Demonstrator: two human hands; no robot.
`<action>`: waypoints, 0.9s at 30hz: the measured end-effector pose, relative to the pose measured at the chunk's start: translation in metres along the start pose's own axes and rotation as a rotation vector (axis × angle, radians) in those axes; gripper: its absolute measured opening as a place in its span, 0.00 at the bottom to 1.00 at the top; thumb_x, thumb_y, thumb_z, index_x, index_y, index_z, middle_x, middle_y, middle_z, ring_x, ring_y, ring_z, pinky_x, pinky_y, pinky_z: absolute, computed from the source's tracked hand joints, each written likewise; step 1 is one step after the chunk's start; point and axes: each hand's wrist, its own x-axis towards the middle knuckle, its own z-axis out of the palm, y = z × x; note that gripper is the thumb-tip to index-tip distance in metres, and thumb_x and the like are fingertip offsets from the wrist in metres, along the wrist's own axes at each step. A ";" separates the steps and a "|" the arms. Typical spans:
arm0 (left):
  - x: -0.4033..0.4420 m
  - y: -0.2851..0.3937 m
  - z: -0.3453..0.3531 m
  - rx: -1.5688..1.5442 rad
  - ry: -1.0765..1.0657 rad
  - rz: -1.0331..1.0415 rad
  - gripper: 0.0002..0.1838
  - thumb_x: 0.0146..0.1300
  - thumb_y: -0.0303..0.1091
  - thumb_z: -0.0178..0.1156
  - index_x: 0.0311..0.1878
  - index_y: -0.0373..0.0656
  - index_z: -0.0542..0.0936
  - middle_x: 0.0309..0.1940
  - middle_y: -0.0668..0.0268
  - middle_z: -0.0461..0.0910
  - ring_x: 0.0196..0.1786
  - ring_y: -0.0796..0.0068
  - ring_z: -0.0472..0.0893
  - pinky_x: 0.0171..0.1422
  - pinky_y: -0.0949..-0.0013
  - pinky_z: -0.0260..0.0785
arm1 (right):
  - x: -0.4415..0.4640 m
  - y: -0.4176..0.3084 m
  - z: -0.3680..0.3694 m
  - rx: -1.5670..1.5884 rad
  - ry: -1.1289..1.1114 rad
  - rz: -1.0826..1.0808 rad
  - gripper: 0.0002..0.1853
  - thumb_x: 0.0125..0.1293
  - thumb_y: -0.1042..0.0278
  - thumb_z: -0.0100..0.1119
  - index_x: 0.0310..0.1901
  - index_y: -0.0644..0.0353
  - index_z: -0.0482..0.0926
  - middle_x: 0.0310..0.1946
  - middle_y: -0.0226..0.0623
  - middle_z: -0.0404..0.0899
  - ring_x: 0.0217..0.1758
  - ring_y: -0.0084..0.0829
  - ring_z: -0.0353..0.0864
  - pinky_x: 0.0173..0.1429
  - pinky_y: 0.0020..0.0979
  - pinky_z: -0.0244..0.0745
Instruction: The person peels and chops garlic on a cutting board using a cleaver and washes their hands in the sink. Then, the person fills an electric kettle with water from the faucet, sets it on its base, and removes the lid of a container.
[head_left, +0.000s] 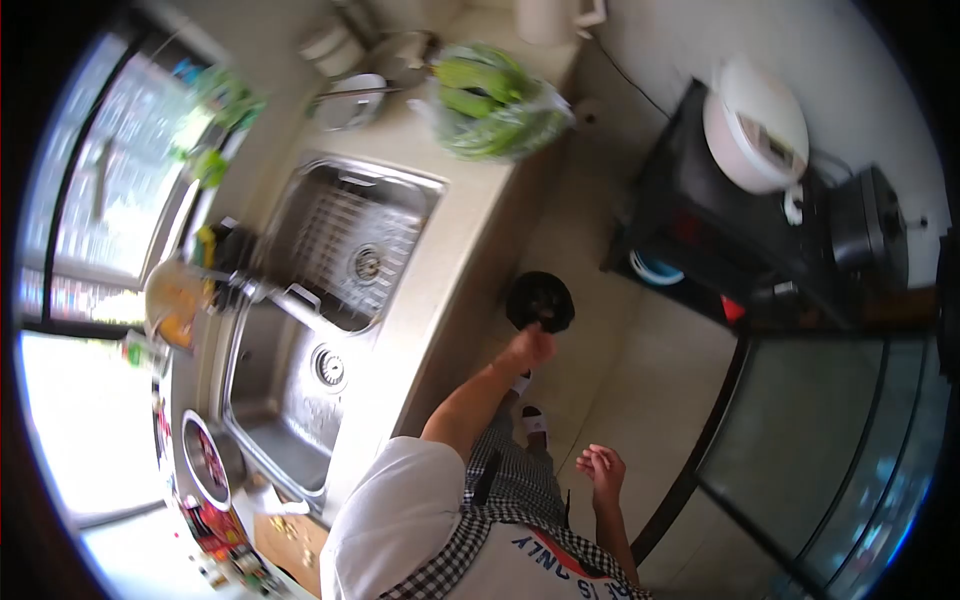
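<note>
My left hand [534, 346] reaches out over the near edge of a round black bin [541, 302] on the floor beside the counter. Its fingers are blurred, and nothing can be made out in them. Something pale lies inside the bin. To the right and closer to my body, my right hand [602, 468] hangs in the air, fingers loosely bent and apart, holding nothing.
Left of me is a counter [455, 230] with a double steel sink [290, 385], a plastic bag of green vegetables [490, 100], a metal bowl [208, 460] and a cutting board [290, 545]. A black shelf [690, 200] at right bears a white rice cooker [755, 125].
</note>
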 end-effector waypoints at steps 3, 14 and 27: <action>-0.094 -0.035 0.035 0.163 0.247 -0.004 0.16 0.66 0.44 0.56 0.37 0.38 0.79 0.29 0.60 0.81 0.33 0.65 0.82 0.38 0.63 0.79 | 0.014 -0.032 0.004 -0.135 -0.145 -0.103 0.10 0.69 0.72 0.53 0.48 0.67 0.76 0.36 0.41 0.80 0.34 0.29 0.82 0.38 0.29 0.82; -0.418 -0.048 -0.013 -0.067 0.128 0.473 0.20 0.69 0.47 0.50 0.35 0.39 0.79 0.30 0.59 0.82 0.38 0.66 0.82 0.52 0.62 0.73 | 0.026 -0.115 0.255 -0.706 -0.950 -0.672 0.09 0.66 0.76 0.55 0.44 0.70 0.78 0.35 0.40 0.82 0.34 0.25 0.83 0.38 0.25 0.79; -0.545 -0.013 -0.170 -0.691 0.085 1.064 0.23 0.72 0.45 0.45 0.52 0.33 0.74 0.51 0.49 0.78 0.59 0.54 0.76 0.67 0.58 0.68 | -0.001 -0.026 0.636 -0.848 -1.021 -1.694 0.32 0.59 0.73 0.54 0.65 0.73 0.59 0.61 0.64 0.65 0.65 0.54 0.66 0.70 0.42 0.61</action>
